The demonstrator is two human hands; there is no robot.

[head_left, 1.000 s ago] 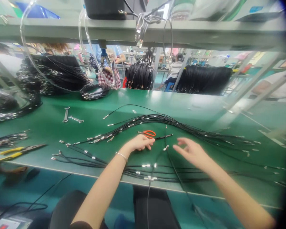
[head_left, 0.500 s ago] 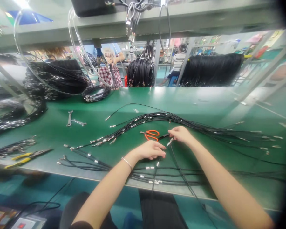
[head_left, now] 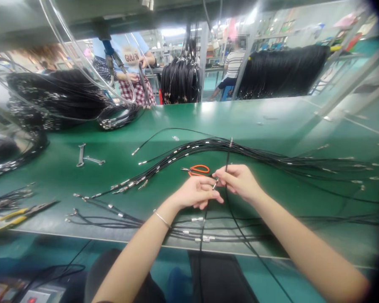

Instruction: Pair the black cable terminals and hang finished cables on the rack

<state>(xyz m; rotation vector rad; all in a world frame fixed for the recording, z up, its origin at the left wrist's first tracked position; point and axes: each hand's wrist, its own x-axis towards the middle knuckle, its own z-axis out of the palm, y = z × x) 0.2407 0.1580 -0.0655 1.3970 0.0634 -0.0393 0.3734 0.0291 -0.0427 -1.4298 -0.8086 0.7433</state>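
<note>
My left hand and my right hand meet over the green bench, fingers pinched. Between them they hold thin black cables with metal ends. One cable rises from my right hand's fingers with its silver tip up; others run down past the bench edge toward my lap. Orange-handled scissors lie just beyond my left hand. A long bundle of black cables arcs across the bench behind both hands, and another bundle lies near the front edge.
Two small wrenches lie at the left, and yellow-handled pliers near the front left corner. Piles of black cable fill the back left. Clear tubing hangs from above. Other people work at benches beyond.
My right hand reached forward, took a cable by the scissors and drew it back to my left hand. Both hands now pinch cable ends together, one cable lifted upright.
</note>
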